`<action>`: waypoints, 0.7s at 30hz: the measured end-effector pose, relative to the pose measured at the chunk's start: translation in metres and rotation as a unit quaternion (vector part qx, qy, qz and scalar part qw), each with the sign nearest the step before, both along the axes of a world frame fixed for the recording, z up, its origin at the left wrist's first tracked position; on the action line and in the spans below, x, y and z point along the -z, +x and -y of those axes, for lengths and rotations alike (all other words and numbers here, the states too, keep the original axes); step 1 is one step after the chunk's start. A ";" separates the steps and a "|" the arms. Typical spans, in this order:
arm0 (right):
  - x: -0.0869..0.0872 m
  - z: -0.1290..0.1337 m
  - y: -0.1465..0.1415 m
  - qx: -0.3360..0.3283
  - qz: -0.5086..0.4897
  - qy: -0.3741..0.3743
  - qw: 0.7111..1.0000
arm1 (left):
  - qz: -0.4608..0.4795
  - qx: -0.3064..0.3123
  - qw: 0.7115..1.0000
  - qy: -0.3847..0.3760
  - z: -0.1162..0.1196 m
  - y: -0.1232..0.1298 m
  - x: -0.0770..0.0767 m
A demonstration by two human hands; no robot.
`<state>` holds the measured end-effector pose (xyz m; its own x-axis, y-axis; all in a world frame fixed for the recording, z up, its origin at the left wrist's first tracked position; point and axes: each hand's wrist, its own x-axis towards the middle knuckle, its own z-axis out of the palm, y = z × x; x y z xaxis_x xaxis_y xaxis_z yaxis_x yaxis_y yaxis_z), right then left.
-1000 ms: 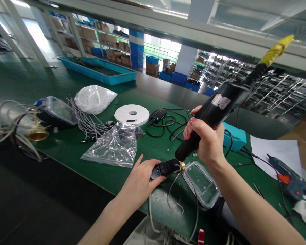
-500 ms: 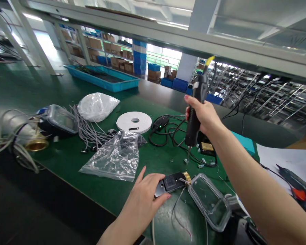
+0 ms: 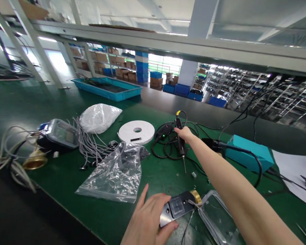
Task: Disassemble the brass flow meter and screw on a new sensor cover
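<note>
My left hand [image 3: 153, 216] grips a flat black-and-silver metal part [image 3: 177, 206] between thumb and fingers, low over the green bench. A brass ring [image 3: 196, 197] caps its right end, and thin grey wires come out beside it. My right hand [image 3: 184, 133] is closed around a black electric screwdriver [image 3: 181, 144] farther back, beside a coil of black cable. The screwdriver's thin bit points down toward the bench; whether it touches the surface I cannot tell. A clear plastic frame-like cover [image 3: 211, 217] lies right of the metal part, partly hidden by my right forearm.
A clear zip bag [image 3: 114, 173], a white disc [image 3: 145, 131], a white plastic bag [image 3: 99, 117] and grey wires fill the left side. Small screws [image 3: 177, 175] lie mid-bench. A teal box [image 3: 250, 153] stands right; a blue tray [image 3: 109, 90] sits at the back.
My right hand has lowered the electric screwdriver from above the metal part and moved it back and left toward the black cables. My left hand still holds the part. The view has tilted up slightly.
</note>
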<state>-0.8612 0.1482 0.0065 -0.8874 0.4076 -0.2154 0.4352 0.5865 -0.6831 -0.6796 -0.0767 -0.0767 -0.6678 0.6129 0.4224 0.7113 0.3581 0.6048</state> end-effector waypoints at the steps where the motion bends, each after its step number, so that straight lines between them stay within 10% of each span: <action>1: -0.001 0.000 0.003 -0.014 0.004 0.010 1.000 | 0.009 -0.002 1.000 -0.008 0.000 0.001 -0.001; 10: -0.029 0.026 0.096 -0.224 0.030 0.038 0.973 | 0.020 -0.033 0.999 -0.018 -0.005 0.007 -0.007; 16: -0.025 0.038 0.179 -0.479 0.069 0.130 0.865 | 0.003 -0.077 0.996 -0.040 0.003 0.012 0.006; 21: -0.010 0.041 0.197 -0.490 0.041 0.256 0.832 | 0.006 -0.089 0.995 -0.048 0.003 0.014 0.005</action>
